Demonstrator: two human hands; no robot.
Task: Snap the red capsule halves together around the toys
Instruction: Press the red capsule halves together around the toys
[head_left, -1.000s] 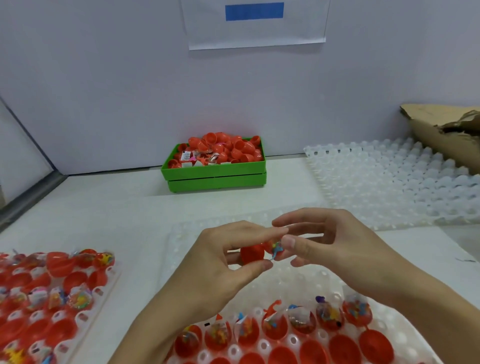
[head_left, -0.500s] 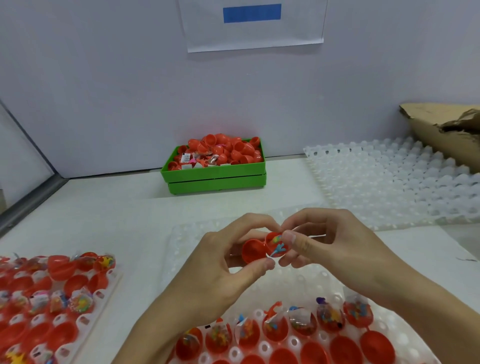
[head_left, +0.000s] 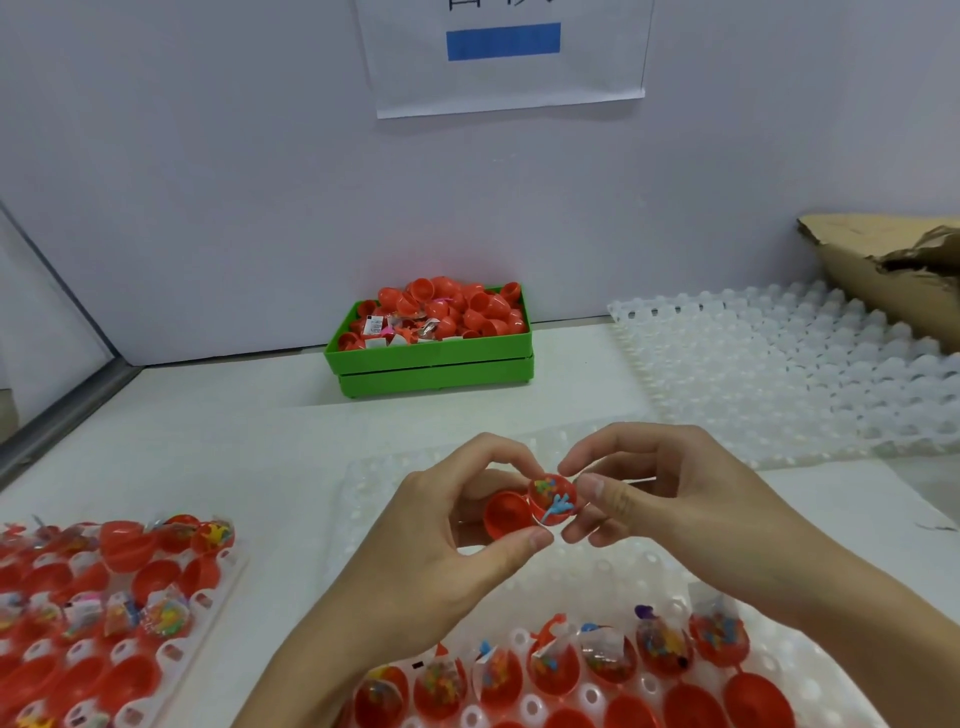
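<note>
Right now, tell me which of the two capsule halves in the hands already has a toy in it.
The half pinched by the right hand, the filled half, holds a blue and multicoloured toy. The empty half, gripped by the left hand, shows only bare red inside.

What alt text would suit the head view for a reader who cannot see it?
Two hands hold an open red capsule above a white tray: the left hand grips the empty half, the right hand the toy-filled half. Behind stands a green bin of red halves.

Empty red half (head_left: 506, 516) touches toy-filled half (head_left: 553, 498), unjoined.
</note>
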